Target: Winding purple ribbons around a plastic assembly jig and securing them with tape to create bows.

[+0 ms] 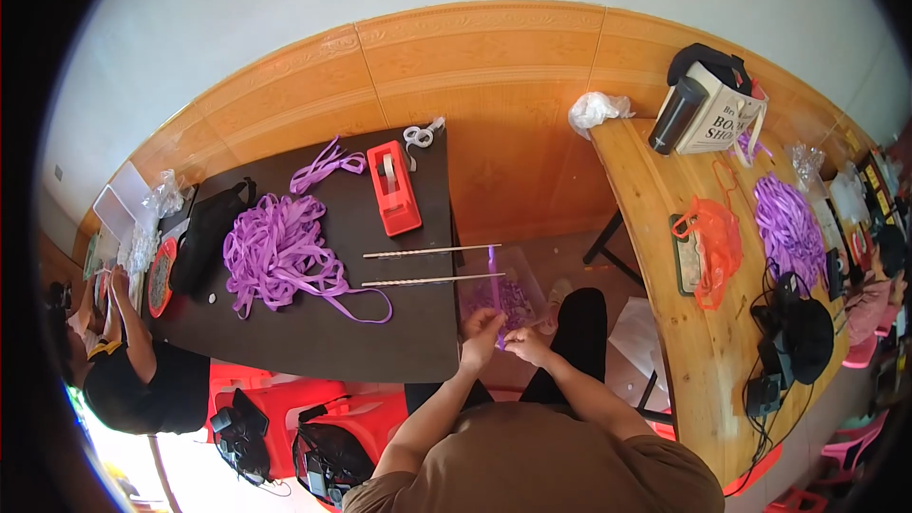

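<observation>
My left hand (pixel 482 331) pinches a purple ribbon (pixel 494 293) just off the right edge of the dark table. Close beside it, my right hand (pixel 526 346) has its fingers closed at the ribbon's lower end. The ribbon runs up from my hands to two thin sticks, a far stick (pixel 418 252) and a near stick (pixel 418 281). Both lie on the table with their tips jutting past its edge. Below the tips, a clear plastic bin (pixel 532 275) holds purple ribbon pieces. A large heap of purple ribbon (pixel 275 249) rests on the table, one loop trailing toward the sticks.
A red tape dispenser (pixel 393 188) and a white tape roll (pixel 418 137) stand on the dark table (pixel 408 342). On the wooden table (pixel 684 361) are an orange plastic bag (pixel 719 247), more purple ribbon (pixel 790 228) and a black bottle (pixel 676 116). A person (pixel 142 375) sits at the left.
</observation>
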`<action>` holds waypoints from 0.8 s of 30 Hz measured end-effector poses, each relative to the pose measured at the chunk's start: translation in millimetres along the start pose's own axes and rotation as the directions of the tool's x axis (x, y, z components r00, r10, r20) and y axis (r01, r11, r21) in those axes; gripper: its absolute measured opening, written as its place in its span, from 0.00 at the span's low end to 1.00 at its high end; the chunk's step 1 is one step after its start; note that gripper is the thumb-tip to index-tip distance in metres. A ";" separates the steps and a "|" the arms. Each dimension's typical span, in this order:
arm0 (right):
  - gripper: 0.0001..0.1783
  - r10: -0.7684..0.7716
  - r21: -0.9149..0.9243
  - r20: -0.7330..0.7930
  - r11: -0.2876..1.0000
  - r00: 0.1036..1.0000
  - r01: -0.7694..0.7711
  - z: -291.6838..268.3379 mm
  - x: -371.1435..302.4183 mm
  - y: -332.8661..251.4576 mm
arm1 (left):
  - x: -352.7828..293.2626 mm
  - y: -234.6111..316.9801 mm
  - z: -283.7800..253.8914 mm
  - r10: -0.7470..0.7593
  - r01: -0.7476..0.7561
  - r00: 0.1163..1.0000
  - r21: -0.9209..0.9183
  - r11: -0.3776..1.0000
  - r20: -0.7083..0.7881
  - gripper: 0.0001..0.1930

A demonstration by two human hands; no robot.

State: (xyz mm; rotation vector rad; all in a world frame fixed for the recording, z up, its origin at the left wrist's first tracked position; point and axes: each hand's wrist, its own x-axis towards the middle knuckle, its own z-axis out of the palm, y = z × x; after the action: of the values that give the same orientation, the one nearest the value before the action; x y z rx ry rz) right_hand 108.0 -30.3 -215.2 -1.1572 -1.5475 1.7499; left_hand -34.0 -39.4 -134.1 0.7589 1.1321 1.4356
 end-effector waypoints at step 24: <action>0.05 -0.066 -0.173 0.009 0.983 0.998 0.066 -6.0 19.4 -20.2 | -45.5 -24.3 -41.9 -0.032 -0.048 0.988 0.487 0.872 0.154 0.06</action>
State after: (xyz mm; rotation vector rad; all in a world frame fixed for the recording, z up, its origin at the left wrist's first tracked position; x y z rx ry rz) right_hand 100.6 -7.0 -200.4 -1.1706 -1.7491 1.6007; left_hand -54.8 -94.7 -164.7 1.2123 1.3883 1.0737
